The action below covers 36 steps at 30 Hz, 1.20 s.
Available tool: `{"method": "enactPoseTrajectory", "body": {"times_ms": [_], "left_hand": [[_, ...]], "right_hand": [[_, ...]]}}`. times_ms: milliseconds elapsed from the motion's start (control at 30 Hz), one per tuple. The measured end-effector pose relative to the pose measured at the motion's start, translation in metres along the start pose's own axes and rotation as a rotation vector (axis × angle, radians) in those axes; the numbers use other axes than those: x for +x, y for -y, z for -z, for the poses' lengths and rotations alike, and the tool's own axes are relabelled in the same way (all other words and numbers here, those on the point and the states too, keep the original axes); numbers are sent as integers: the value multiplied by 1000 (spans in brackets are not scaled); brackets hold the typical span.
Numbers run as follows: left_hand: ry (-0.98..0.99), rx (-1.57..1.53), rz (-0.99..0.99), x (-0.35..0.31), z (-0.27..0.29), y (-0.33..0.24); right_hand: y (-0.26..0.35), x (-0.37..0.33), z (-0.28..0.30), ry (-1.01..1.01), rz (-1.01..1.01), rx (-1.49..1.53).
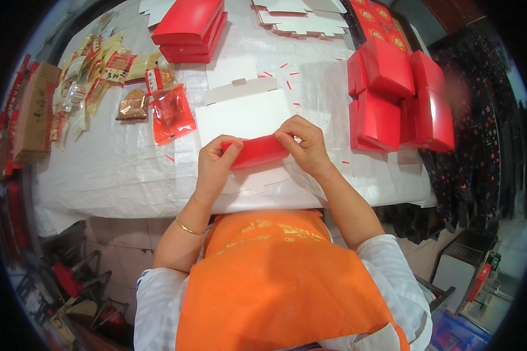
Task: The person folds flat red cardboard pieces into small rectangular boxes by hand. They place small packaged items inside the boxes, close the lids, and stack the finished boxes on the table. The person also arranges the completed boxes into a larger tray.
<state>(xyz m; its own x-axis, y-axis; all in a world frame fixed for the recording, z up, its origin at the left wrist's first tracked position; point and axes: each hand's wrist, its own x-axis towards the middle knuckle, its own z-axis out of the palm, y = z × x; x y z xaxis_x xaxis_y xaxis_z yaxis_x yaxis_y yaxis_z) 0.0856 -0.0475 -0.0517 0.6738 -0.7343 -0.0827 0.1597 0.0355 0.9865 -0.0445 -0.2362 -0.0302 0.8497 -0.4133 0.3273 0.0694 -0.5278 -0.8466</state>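
Observation:
A flat cardboard box blank [240,118] lies before me on the table, its white inner side up. Its near panel [257,152] is folded up and shows a glossy red outer face. My left hand [218,161] pinches the left end of this panel between thumb and fingers. At the opposite end, my right hand [304,144] grips the panel's upper corner the same way. Small red paper scraps [288,85] lie scattered beyond and to the right of the blank.
Folded red boxes stand stacked on the right [382,76] and at the far left of centre [188,29]. White blanks [301,20] lie at the back. Wrapped snacks [99,73], a round pastry pack [133,105] and a red pouch [173,114] are on the left, beside a brown carton [36,114].

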Motion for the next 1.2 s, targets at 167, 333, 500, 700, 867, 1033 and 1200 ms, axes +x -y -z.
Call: {"method": "enactPoseTrajectory", "body": {"times_ms": [167, 333, 500, 700, 867, 1033, 1200], "left_hand": [[-34, 0, -7, -3, -4, -9], [79, -111, -34, -3, -8, -12], [96, -261, 7, -4, -13, -27], [27, -190, 50, -14, -7, -17], [-60, -152, 175, -42, -3, -19], [-97, -101, 175, -62, -4, -32], [-147, -132, 210, -80, -7, -44]], "right_hand": [[9, 18, 18, 163, -22, -31], [-27, 89, 6, 15, 34, -390], [-63, 135, -19, 275, 235, -699], [-16, 123, -16, 667, -55, -517], [26, 89, -1, 829, -188, -175], [44, 74, -14, 908, -257, -272], [58, 68, -18, 883, -225, -193]]}}
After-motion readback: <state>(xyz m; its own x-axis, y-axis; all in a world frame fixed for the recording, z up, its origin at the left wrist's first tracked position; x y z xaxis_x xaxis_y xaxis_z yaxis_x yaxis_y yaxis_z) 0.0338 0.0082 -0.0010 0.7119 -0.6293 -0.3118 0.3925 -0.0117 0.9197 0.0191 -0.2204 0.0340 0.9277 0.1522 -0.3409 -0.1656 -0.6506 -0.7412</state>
